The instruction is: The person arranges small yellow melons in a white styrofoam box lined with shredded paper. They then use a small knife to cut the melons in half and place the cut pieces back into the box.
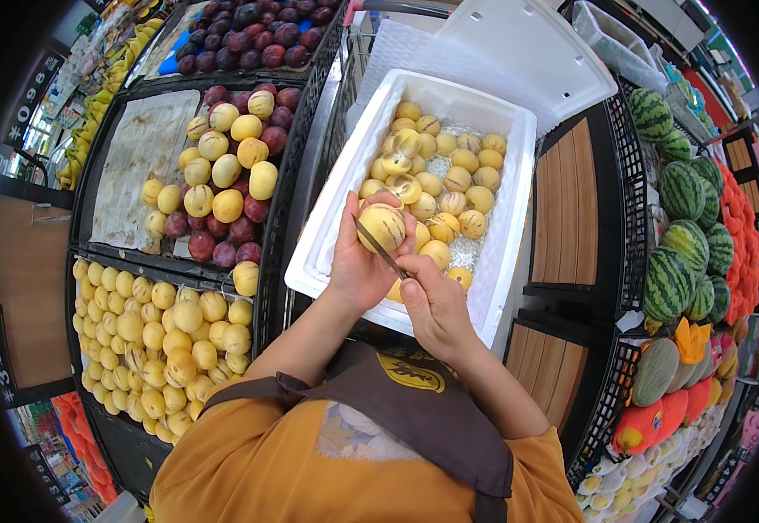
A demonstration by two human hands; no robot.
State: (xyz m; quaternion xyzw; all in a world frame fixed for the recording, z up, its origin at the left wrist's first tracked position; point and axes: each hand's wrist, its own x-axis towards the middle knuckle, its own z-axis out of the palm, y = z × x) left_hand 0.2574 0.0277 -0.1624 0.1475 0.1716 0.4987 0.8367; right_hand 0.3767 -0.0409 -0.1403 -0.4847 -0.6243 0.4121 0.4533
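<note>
My left hand [358,271] cups a yellow pepino melon [382,227] with thin purple streaks. In my right hand [437,304] is a small knife [378,247], its blade lying across the near side of that fruit; how deep it goes, I cannot tell. Both hands are above the near part of a white foam box [513,216]. Inside it lie several whole pepino melons [464,159]. Cut pieces, one of them a hollow half [405,188], rest on top of the whole fruit just beyond my left hand.
A foam lid [530,52] leans behind the box. At left, crates hold plums [242,39], pepinos lying on plums [225,170], and a pile of pepinos [163,340]. Wooden slatted panels [565,202] stand at right, then watermelons [670,274] and netted melons [654,372].
</note>
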